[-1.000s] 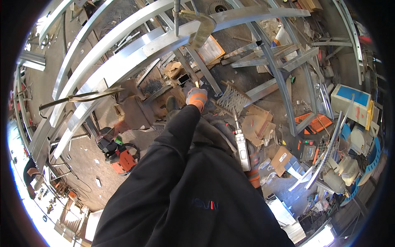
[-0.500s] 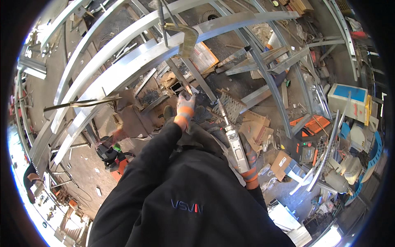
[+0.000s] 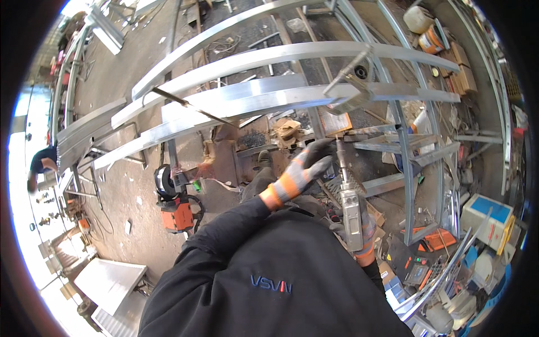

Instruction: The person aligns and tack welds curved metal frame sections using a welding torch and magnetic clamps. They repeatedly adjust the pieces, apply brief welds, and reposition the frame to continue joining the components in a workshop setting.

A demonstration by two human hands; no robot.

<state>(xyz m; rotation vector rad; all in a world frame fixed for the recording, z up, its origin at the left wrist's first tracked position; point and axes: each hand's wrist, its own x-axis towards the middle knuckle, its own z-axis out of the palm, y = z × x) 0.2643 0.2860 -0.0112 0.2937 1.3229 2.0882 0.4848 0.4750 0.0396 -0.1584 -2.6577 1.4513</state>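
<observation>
My right hand, in a grey and orange glove, is wrapped round the body of a silver straight-bodied power tool. The tool's long narrow nose points away from me, toward the metal beams. My left hand, gloved alike, reaches across with its fingers apart beside that nose. Whether the left fingertips touch it I cannot tell. Beyond the nose lies a long pale metal beam, with a clamp on it toward the right.
Upright and crossed metal bars stand to the right. A red and black machine sits on the floor at left. At right are a blue-topped box and an orange case. A person is at the far left.
My left hand has moved right, from out among the scraps to beside the tool's nose. The view has shifted left. My right hand keeps its hold on the tool.
</observation>
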